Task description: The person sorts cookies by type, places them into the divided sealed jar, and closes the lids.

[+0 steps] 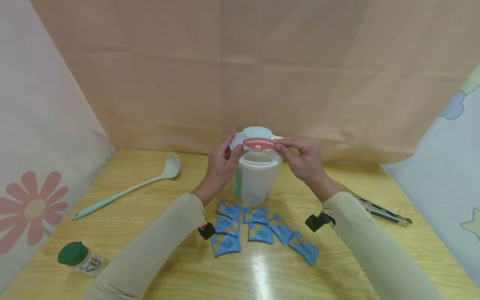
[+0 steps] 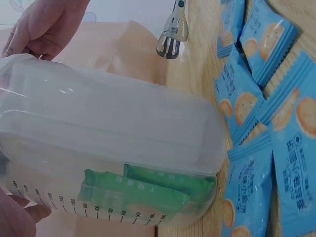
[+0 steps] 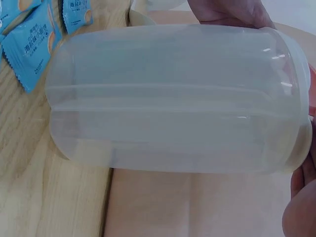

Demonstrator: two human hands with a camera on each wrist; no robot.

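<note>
My left hand (image 1: 222, 160) steadies the clear container (image 1: 256, 183) at frame centre on the table (image 1: 150, 233), fingers curled round its rim, so my right hand (image 1: 303, 159) can pinch the pink flap (image 1: 259, 143).

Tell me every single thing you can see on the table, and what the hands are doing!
container: 1, clear plastic with a white lid, middle of the table at the back.
pink flap: 1, pink, raised on the lid.
blue flap: 1, pale blue, on the lid behind the pink one.
green packets: at least 2, green, inside the container.
biscuit packets: 7, blue, on the table in front of the container.
ladle: 1, white bowl and mint handle, left of the container.
jar: 1, clear with a green cap, front left, lying tilted.
tongs: 1, metal, on the right.
table: 1, light wood.
left hand: holds the lid's left side.
right hand: pinches the pink flap.
</note>
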